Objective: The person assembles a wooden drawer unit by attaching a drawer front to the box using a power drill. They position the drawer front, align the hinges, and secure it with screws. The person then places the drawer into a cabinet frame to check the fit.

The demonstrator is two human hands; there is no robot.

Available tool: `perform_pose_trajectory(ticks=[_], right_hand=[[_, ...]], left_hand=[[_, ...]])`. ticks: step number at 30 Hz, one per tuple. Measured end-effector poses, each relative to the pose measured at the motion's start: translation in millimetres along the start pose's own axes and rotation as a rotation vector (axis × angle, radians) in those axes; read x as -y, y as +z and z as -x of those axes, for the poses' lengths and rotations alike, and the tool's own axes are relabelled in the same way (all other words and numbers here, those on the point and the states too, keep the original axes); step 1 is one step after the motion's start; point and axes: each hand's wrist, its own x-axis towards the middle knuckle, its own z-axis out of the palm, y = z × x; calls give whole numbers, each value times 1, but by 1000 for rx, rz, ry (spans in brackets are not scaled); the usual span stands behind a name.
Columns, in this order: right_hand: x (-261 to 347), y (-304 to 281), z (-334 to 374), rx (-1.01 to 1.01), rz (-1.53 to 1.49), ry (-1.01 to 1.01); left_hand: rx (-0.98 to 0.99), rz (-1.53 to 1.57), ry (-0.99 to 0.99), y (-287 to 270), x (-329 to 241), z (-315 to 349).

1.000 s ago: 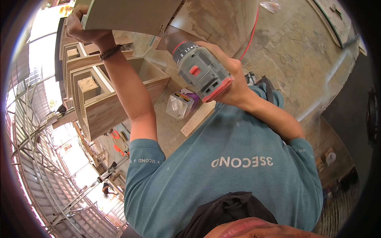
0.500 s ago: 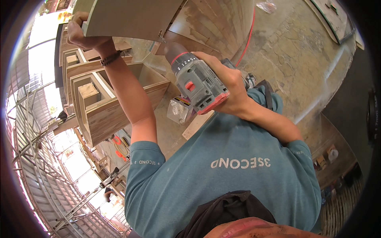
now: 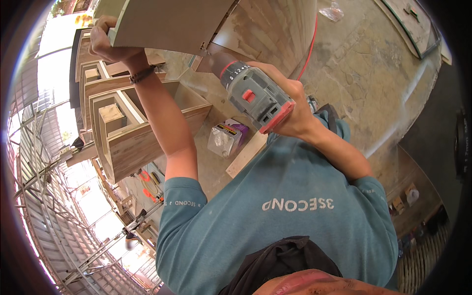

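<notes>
My right hand (image 3: 291,105) is wrapped round a grey cordless drill (image 3: 258,96) with red trim. Its chuck points up and to the left, and the tip meets the lower right corner of a thin wooden panel (image 3: 167,24). A small hinge-like metal piece seems to sit at that corner, too small to be sure. My left hand (image 3: 104,42) grips the panel's left edge, fingers curled over it. Just right of the panel is a broad streaked plywood face (image 3: 270,34).
Wooden drawer-like boxes (image 3: 142,145) stand on the left. Below the drill a clear and purple package (image 3: 227,137) lies near a wood strip (image 3: 248,152). A red hose (image 3: 309,54) crosses the concrete floor (image 3: 364,73). A framed panel (image 3: 410,24) lies at far right.
The drill and my right hand have shifted slightly right, and the drill has turned a little. My left hand and the panel edge have also moved slightly right.
</notes>
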Motion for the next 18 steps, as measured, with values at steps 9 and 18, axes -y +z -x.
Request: perform_pose_trajectory(ticks=[9, 18], right_hand=[[-6, -23, -9, 5, -69, 65], [-17, -34, 0, 20, 97, 187]], left_hand=[[20, -160, 234, -1, 50, 28], [103, -42, 151, -3, 37, 20]])
